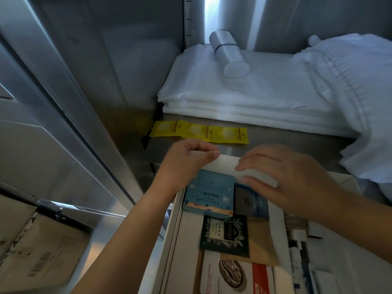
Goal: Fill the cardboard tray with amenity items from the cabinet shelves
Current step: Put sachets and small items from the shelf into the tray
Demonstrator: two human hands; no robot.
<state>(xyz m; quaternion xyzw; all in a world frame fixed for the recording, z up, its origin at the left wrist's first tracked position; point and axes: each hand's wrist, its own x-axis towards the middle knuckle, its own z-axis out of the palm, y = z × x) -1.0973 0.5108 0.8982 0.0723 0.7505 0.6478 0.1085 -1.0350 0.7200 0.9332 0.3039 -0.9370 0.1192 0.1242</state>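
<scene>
A long white box [224, 164] hangs level over the far end of the cardboard tray [176, 240], plain, with no print that can be read. The left hand [186, 160] takes its left end, the grip pinching it between thumb and curled fingers. The right hand [286, 175] lies blurred over the right end with fingers bent across the top; whether that grip closes round the box cannot be told.

In the pale-walled tray below lie a light blue carton [209, 194] with a beach drawing, a dark blue box [248, 201] just beside it, a dark green tea packet [224, 234], a brown sachet [261, 242] partly under it, and a white coffee packet [233, 274] with a bean drawing.

Beyond the tray is a steel shelf [275, 139] inside a steel cabinet. A yellow strip of sachets [199, 132] lies flat on it, near the left hand. Behind that sits a stack of folded white towels [244, 96] with a silver cylinder [228, 53] lying on top, and crumpled white linen [350, 92] spills down at the right.

The steel door [53, 81] stands close on the left, with cardboard cartons [42, 247] below it. A bare band of shelf lies between the yellow strip and the tray's far edge
</scene>
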